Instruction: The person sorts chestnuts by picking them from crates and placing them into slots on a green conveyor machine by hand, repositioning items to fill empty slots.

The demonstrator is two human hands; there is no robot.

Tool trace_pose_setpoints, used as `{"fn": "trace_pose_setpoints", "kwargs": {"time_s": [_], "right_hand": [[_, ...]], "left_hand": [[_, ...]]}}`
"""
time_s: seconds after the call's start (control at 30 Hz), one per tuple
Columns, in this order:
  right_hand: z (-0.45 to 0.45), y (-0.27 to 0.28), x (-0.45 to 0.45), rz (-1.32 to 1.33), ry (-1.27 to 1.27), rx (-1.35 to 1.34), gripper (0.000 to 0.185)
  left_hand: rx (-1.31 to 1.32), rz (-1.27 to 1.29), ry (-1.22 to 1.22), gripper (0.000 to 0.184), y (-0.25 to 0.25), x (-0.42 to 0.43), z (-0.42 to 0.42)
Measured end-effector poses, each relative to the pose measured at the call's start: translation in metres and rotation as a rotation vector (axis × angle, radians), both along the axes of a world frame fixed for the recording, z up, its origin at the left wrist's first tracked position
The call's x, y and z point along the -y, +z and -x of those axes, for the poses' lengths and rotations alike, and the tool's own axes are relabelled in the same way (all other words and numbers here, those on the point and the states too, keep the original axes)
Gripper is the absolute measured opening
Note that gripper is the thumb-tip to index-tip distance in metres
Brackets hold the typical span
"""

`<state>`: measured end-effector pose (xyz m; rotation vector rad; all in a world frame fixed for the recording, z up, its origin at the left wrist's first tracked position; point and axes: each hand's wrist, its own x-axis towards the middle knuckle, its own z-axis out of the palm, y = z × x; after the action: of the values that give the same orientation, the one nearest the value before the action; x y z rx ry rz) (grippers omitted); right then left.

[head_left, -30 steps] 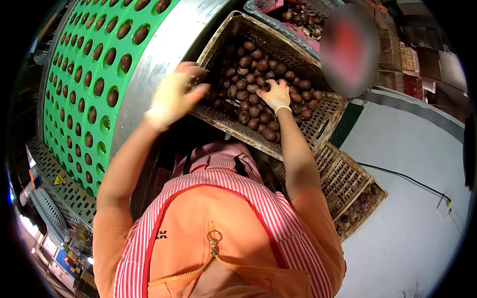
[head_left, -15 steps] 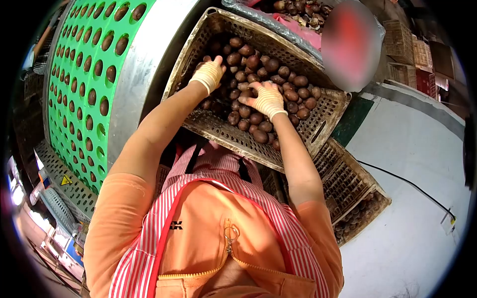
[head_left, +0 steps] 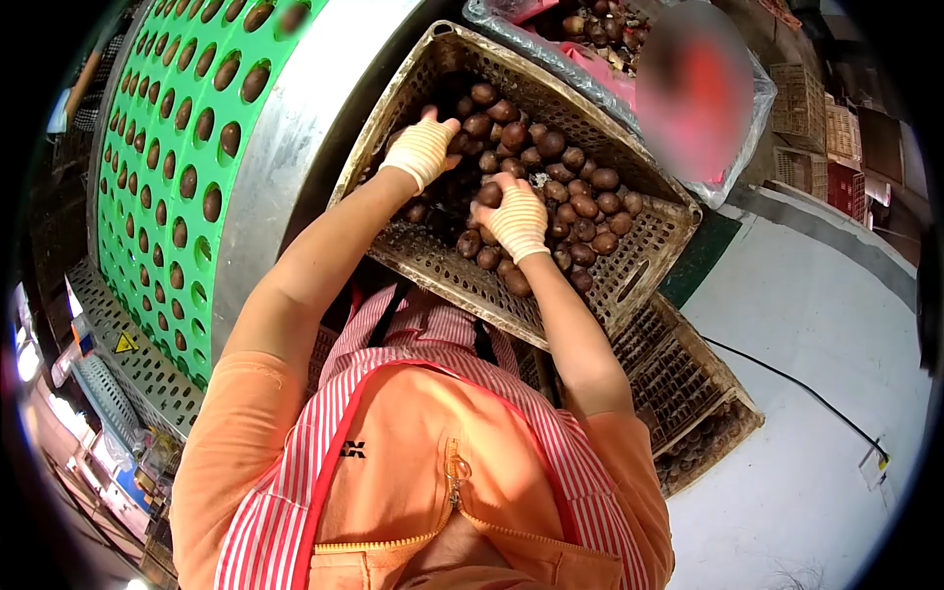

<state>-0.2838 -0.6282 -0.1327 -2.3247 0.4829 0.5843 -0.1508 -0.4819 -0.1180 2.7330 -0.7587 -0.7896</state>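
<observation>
A worn, perforated plastic crate (head_left: 629, 280) holds many dark brown egg-shaped things (head_left: 580, 205). Both hands are inside it, each with a cream ribbed wrap over palm and wrist. My left hand (head_left: 421, 149) is at the crate's left side, its fingers curled down among the dark things; what they close on is hidden. Near the middle, my right hand (head_left: 518, 216) is closed around a brown egg-shaped thing (head_left: 489, 195) that shows at the thumb side. Part of the crate floor is bare between and below the hands.
Left of the crate, a green panel (head_left: 211, 147) with oval holes holds similar brown things, edged by a metal guard (head_left: 285, 128). A plastic-lined container (head_left: 590, 69) stands beyond the crate. A second crate (head_left: 688, 393) sits lower right; a black cable (head_left: 796, 383) crosses the pale surface.
My right hand has moved slightly left and down, with a brown egg-shaped thing now showing in its grasp. More crate floor shows beside it. My left hand remains at the left side.
</observation>
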Motion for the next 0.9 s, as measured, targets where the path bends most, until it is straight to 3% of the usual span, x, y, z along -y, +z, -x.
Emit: {"fn": "trace_pose_setpoints", "kwargs": {"time_s": [0.1, 0.17, 0.23, 0.3, 0.33, 0.43, 0.57, 0.67, 0.7, 0.77, 0.8, 0.83, 0.9], "right_hand": [[-0.012, 0.013, 0.028, 0.099, -0.27, 0.186, 0.058], [-0.022, -0.001, 0.05, 0.247, -0.308, 0.314, 0.06], [-0.035, -0.058, 0.078, 0.091, -0.215, 0.248, 0.064], [-0.042, -0.044, 0.062, 0.154, -0.108, 0.269, 0.065], [-0.042, -0.044, 0.052, 0.205, -0.047, 0.223, 0.065], [-0.047, -0.029, 0.034, 0.262, -0.048, 0.038, 0.062], [-0.043, -0.015, 0.021, 0.323, -0.132, -0.068, 0.066], [-0.031, -0.017, 0.021, 0.289, -0.084, -0.091, 0.067], [-0.027, -0.02, 0.025, 0.269, -0.07, -0.096, 0.067], [-0.019, -0.051, 0.045, 0.144, 0.055, -0.058, 0.065], [-0.016, -0.044, 0.039, 0.189, 0.068, -0.019, 0.065], [-0.012, -0.068, 0.051, 0.012, 0.031, 0.067, 0.064], [-0.01, -0.052, 0.033, -0.43, -0.378, 0.073, 0.061]], "left_hand": [[-0.233, -0.037, 0.115, 0.051, -0.022, -0.005, 0.001], [-0.253, 0.019, -0.01, 0.051, -0.026, -0.008, 0.003], [-0.254, 0.069, -0.095, 0.055, -0.032, -0.011, 0.002], [-0.249, -0.027, -0.093, 0.063, -0.003, -0.011, 0.012], [-0.289, -0.145, -0.142, 0.066, -0.016, -0.01, 0.012], [-0.282, -0.093, -0.122, 0.065, -0.037, -0.013, 0.026], [-0.235, 0.294, 0.072, 0.061, 0.076, -0.039, 0.042], [0.199, 0.678, 0.096, 0.041, 0.137, -0.127, 0.047], [0.195, 0.721, 0.298, 0.037, 0.159, -0.167, 0.053], [0.465, 0.31, 0.303, 0.046, 0.173, -0.255, 0.057], [0.471, 0.35, 0.541, 0.051, 0.166, -0.293, 0.065], [0.47, 0.393, 0.781, 0.056, 0.156, -0.324, 0.073], [0.251, 0.393, 0.94, 0.065, 0.14, -0.37, 0.077]]}}
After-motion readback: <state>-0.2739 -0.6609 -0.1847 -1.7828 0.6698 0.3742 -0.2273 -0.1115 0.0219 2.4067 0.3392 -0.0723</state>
